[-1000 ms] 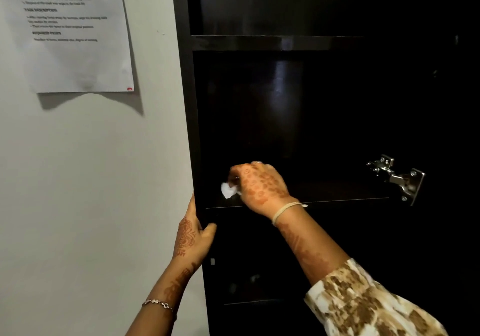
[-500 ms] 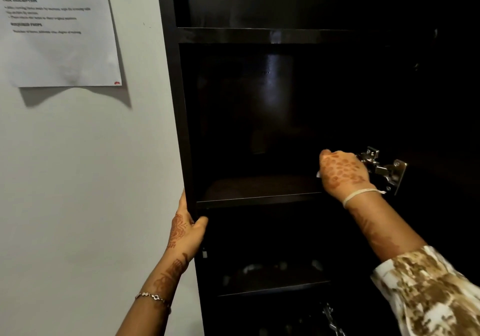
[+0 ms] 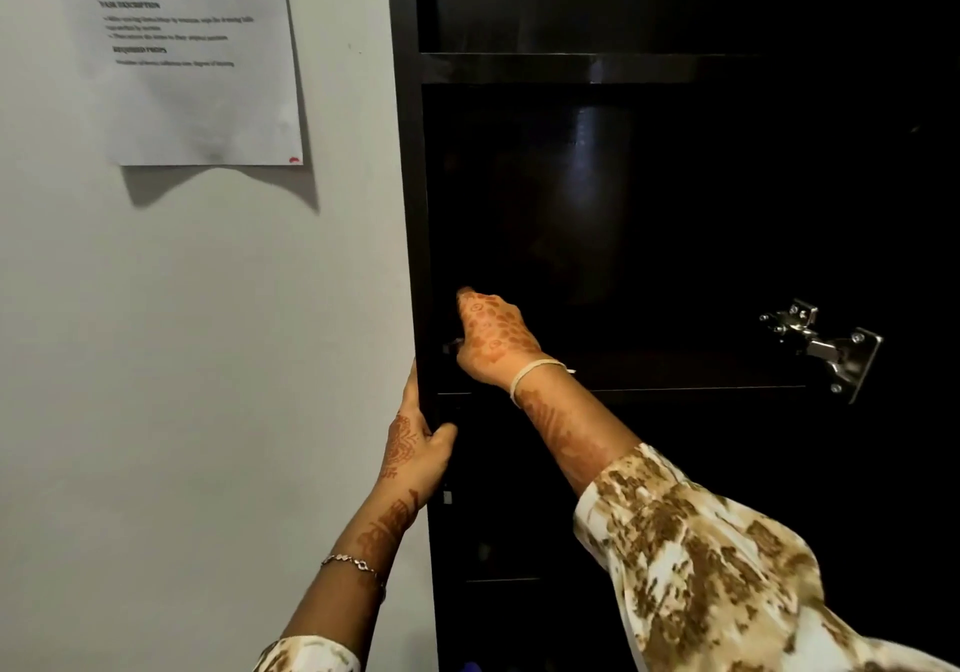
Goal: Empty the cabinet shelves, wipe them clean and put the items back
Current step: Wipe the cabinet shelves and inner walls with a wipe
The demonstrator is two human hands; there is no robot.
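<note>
Nearest you, at lower centre, your left hand [image 3: 415,445] pinches the black upright side panel of the cabinet [image 3: 413,235], with the thumb wrapped round its front edge and the fingers flat on the wall side. Just above, your right hand [image 3: 491,339] reaches into the middle compartment, knuckles up and fingers curled down at the left end of the glossy dark shelf board [image 3: 675,372]. You cannot tell whether they clamp a cloth, as the hand hides it. The board's long axis runs left to right across the frame, so nearly all of it lies right of those fingers, toward the silver metal hinge [image 3: 821,346] at middle right. The next stroke likely goes rightward.
</note>
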